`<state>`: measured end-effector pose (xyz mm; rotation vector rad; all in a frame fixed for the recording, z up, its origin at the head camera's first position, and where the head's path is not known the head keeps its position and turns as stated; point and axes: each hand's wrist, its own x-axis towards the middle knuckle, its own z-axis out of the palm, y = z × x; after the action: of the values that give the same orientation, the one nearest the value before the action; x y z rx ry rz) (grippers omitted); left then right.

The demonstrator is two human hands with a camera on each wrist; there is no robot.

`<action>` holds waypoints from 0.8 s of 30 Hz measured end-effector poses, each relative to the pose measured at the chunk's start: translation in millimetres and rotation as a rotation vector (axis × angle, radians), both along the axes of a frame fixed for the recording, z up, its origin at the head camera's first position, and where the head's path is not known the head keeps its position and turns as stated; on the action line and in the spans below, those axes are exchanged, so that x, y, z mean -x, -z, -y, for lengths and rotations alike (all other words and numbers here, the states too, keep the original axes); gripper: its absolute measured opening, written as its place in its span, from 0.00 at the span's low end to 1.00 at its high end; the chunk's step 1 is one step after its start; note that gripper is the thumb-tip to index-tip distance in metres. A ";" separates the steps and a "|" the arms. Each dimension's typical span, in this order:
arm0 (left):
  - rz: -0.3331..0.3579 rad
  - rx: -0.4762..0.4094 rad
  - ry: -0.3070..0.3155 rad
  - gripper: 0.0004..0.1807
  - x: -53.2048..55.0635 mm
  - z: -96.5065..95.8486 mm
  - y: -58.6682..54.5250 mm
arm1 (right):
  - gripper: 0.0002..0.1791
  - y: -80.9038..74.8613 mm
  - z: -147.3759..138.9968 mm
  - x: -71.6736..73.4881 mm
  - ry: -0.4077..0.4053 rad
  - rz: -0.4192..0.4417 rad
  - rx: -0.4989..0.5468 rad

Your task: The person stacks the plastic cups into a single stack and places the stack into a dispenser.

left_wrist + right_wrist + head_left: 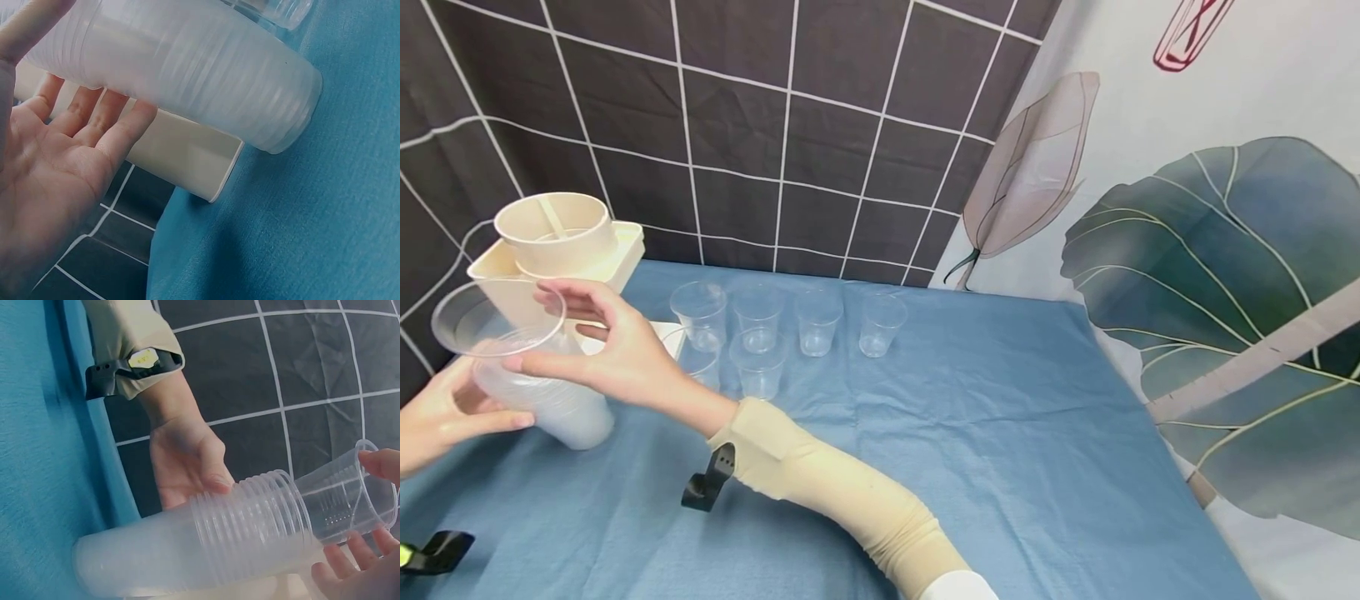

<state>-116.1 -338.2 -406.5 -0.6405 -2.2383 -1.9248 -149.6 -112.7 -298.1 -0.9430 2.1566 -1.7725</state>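
A tall stack of clear plastic cups (576, 412) leans at a slant over the blue cloth, its bottom end low by the surface. My left hand (452, 417) grips it, thumb on one side and fingers behind, as the stack (212, 75) in the left wrist view also shows. At the open end my right hand (613, 346) holds the rim of one plastic cup (331, 497) between thumb and fingers. That cup is drawn partway out, its lower part still inside the stack's mouth in the right wrist view.
Several clear cups (818, 321) stand upright in two rows on the blue-clothed table (1000, 450), right of the stack. Behind my hands is a cream stand with a round holder (557, 237). A dark tiled-pattern backdrop (737, 125) rises along the back.
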 end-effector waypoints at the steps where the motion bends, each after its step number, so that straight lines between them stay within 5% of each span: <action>1: 0.002 0.016 -0.008 0.49 -0.1 -0.1 -0.5 | 0.38 0.4 0.4 -0.1 0.003 0.006 -0.016; 12: -0.011 0.119 -0.048 0.49 -0.2 0.2 -2.6 | 0.38 6.7 0.2 0.3 0.010 -0.014 -0.133; 24: -0.004 -0.058 0.066 0.48 0.5 -0.2 -1.3 | 0.37 13.4 1.9 0.8 0.018 -0.017 -0.173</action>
<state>-116.6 -338.0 -405.2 -0.7184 -2.1768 -2.0091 -150.4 -114.5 -311.6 -0.9011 2.2920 -1.5596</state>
